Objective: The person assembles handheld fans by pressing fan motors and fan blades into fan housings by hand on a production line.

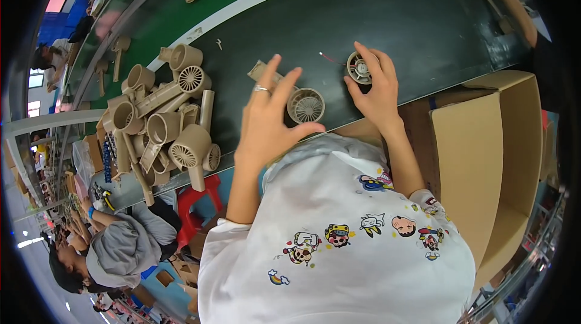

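Observation:
My left hand (263,115), a ring on one finger, is open with its fingers spread beside a beige plastic fan housing (306,106). That housing lies on the dark worktop with its round cup facing up and a slotted grille at the bottom. Its handle (259,71) runs to the upper left, partly hidden behind my fingers. My right hand (380,85) is closed around the rim of a small round motor unit (359,68), thumb on the near side and fingers over the far side. A thin red wire with a white plug (321,54) trails from it to the left.
A heap of beige fan housings (163,118) covers the worktop's left. Past the white strip (242,12), a green belt (157,18) carries more housings. A cardboard box (469,160) stands at my right. Another person (124,248) sits at left, near a red stool (196,203).

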`<state>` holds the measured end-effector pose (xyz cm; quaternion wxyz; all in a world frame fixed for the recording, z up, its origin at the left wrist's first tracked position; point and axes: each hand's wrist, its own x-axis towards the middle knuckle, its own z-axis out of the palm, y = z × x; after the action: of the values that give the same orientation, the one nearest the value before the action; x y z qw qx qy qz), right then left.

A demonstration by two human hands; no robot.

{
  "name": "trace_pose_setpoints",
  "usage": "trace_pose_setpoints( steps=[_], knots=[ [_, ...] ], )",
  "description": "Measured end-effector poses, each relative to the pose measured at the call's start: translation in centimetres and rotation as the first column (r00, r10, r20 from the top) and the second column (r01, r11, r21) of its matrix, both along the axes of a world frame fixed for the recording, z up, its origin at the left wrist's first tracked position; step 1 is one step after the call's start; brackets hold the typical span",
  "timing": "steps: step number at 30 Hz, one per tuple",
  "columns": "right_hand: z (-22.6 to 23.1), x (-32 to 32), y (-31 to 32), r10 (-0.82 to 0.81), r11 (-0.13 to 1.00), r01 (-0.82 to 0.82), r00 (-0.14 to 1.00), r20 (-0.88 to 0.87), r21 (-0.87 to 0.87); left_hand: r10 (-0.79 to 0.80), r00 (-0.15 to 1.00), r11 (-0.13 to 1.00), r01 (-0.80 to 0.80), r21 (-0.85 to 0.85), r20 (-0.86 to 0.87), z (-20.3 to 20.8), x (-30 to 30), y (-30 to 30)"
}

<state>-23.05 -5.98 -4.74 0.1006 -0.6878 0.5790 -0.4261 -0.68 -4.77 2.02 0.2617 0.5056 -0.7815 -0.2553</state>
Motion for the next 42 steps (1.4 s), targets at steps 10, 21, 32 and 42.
trace_pose_setpoints(
  steps=[10,21,32,42],
  knots=[
    [1.0,-1.3,0.9,0.015,0.998,-0.020,0.996,0.088,0.055,-0.202,0.934,0.974,0.223,-0.038,0.295,-1.2,0.5,-2.3],
    [6.5,-0.2,3.9,0.240,0.971,-0.231,0.949,0.203,-0.064,-0.043,0.993,0.998,0.047,-0.033,0.106,-1.8,0.1,-0.1],
    [7.4,2.5,3.3,0.382,0.921,-0.362,0.912,0.149,-0.146,-0.185,0.965,0.971,0.150,-0.186,-0.188,-0.3,0.5,1.8],
    [6.6,3.4,3.5,0.458,0.888,-0.420,0.842,0.286,-0.187,0.215,0.438,0.856,0.345,0.385,-0.873,-1.1,1.7,2.8]
  ],
)
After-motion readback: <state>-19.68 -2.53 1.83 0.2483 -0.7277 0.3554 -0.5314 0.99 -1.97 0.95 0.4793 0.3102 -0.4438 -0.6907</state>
